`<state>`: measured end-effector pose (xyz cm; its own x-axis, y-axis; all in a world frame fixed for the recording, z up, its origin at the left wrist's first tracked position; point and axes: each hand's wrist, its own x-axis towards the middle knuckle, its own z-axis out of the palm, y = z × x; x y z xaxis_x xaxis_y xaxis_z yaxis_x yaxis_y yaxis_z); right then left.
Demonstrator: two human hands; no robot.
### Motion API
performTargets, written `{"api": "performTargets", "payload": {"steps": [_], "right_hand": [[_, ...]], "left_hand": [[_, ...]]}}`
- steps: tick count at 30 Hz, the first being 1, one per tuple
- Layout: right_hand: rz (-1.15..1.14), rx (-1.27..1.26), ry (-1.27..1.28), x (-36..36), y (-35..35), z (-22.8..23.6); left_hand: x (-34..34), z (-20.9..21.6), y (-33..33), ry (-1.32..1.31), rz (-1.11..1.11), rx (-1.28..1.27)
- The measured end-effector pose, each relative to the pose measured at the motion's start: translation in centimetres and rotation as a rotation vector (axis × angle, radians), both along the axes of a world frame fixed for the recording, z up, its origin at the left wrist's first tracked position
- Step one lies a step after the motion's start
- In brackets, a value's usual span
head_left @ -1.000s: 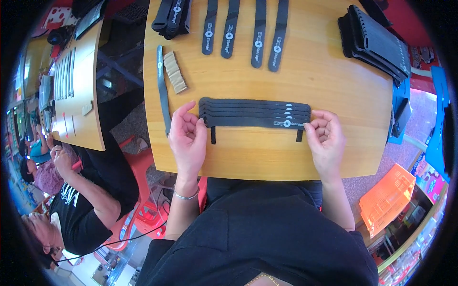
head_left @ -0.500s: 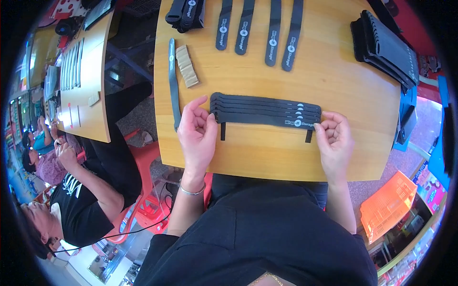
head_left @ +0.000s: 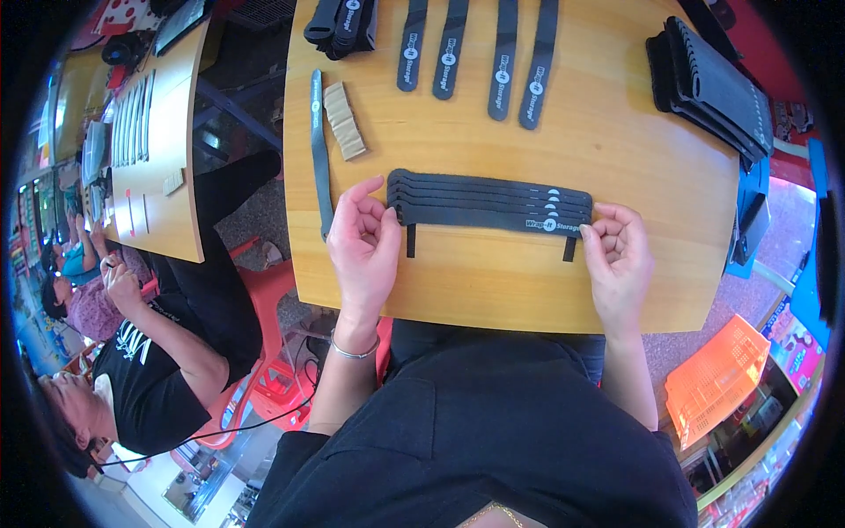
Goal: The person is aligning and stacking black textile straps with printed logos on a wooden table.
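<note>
A fanned stack of dark grey hook-and-loop straps [head_left: 480, 202] lies crosswise in front of me, its strap edges stepped one below another. My left hand [head_left: 365, 246] is closed at the stack's left end, thumb and fingers pinching it. At the right end, my right hand [head_left: 619, 255] pinches the lower corner between thumb and fingers. Two short black strips [head_left: 411, 241] stick out below the stack, one near each end. Left of my left hand, a single grey strap [head_left: 319, 150] lies lengthwise beside a tan, creased strip [head_left: 343, 121].
Several separate straps [head_left: 451, 53] lie along the far side of the table [head_left: 634, 194], beside a dark bundle [head_left: 343, 26]. A thick pile of straps [head_left: 709, 88] sits far right. An orange perforated panel [head_left: 717, 383] is beyond the right edge. A co-worker [head_left: 167, 370] sits at a left table.
</note>
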<state>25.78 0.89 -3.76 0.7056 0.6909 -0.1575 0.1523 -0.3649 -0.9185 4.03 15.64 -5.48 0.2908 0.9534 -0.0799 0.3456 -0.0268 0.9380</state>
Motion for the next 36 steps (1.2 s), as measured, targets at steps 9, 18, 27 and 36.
{"api": "performTargets", "payload": {"steps": [9,18,27,36], "right_hand": [[-0.016,-0.003,0.041,0.02,-0.06,-0.11],[-0.015,0.008,0.028,0.08,-0.31,-0.47],[-0.015,-0.005,0.018,0.12,-0.21,-0.44],[-0.019,-0.002,0.024,0.13,-0.24,-0.57]], "left_hand": [[-0.06,0.09,0.0,0.018,-0.009,-0.02],[0.17,0.0,-0.05,0.036,0.007,-0.004],[-0.16,-0.17,0.0,0.031,-0.022,-0.027],[0.01,-0.06,-0.07,0.051,-0.02,-0.014]]}}
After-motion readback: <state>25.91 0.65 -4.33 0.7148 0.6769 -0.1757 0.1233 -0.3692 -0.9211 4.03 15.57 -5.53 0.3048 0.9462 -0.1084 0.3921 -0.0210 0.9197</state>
